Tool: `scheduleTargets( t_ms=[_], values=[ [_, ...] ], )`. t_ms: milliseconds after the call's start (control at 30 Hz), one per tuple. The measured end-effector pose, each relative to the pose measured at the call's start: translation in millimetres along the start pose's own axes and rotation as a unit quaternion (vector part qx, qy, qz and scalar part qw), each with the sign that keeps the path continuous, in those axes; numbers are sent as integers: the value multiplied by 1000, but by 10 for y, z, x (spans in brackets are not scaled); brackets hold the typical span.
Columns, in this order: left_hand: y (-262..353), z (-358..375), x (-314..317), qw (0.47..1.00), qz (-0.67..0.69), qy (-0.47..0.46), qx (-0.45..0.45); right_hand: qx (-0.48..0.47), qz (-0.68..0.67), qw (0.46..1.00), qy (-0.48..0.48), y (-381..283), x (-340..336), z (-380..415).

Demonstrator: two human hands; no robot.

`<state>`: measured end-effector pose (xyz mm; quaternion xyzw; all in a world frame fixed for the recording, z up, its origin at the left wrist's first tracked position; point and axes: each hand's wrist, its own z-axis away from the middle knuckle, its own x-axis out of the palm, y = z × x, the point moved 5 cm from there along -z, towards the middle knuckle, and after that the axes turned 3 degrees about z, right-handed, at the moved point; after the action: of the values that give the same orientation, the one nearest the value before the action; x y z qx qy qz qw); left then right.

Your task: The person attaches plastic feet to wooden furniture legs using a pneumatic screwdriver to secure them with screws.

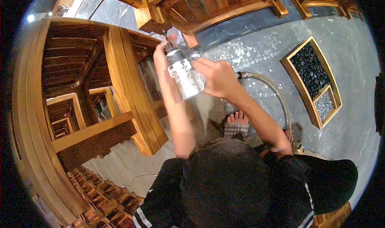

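My right hand point(219, 77) is wrapped around the handle of a pneumatic driver point(185, 76) with a worn white body. Its dark nose and thin bit point(167, 39) point away from me, and the tip meets the square end of a wooden leg point(149, 17) on a piece of furniture. On the left side of the tool, my left hand point(161, 54) is raised with its fingers right beside the bit. Motion smears that hand, so I cannot tell whether its fingers grip anything. A clear air hose point(280, 92) runs from the handle back toward my body.
A large wooden frame point(128, 87) with posts and rails stands close on my left. At the right, a shallow wooden tray point(285, 62) of dark and silver screw-like pieces lies on the grey floor point(256, 55). More wooden furniture point(224, 21) lines the far side. Stacked wooden pieces point(100, 200) lie lower left.
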<state>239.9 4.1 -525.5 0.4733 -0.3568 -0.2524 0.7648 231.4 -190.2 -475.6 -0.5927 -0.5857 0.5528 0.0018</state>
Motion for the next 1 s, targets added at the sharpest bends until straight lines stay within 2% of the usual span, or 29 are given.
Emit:
scheduleTargets(
  t_ms=[67,133,200,267,367,467,500,700,1000],
  values=[
    [-233,377,46,988,133,-80,-4,6,5,1000,-3,-21,-12,-16],
    [-474,628,-11,984,152,-92,-20,9,7,1000,4,-27,-9,-23],
    [-698,865,-63,984,153,-22,-85,10,5,1000,21,-37,1,-13],
    [-836,1150,-59,963,135,124,-197,11,-4,1000,11,-58,-16,-22],
    [-1058,1398,-269,961,-9,138,-241,12,-8,1000,10,-77,-25,-35],
    [-1398,1514,-543,963,-21,50,-262,20,-15,1000,9,-96,-46,-38],
    [-1335,1582,-485,957,-50,45,-282,23,-19,1000,7,-104,-48,-40],
    [-1368,1626,-422,963,-32,8,-268,-2,-47,997,67,-128,-47,-35],
    [-1392,1584,-404,967,16,-24,-254,12,-40,998,48,-133,-60,-26]
  ],
)
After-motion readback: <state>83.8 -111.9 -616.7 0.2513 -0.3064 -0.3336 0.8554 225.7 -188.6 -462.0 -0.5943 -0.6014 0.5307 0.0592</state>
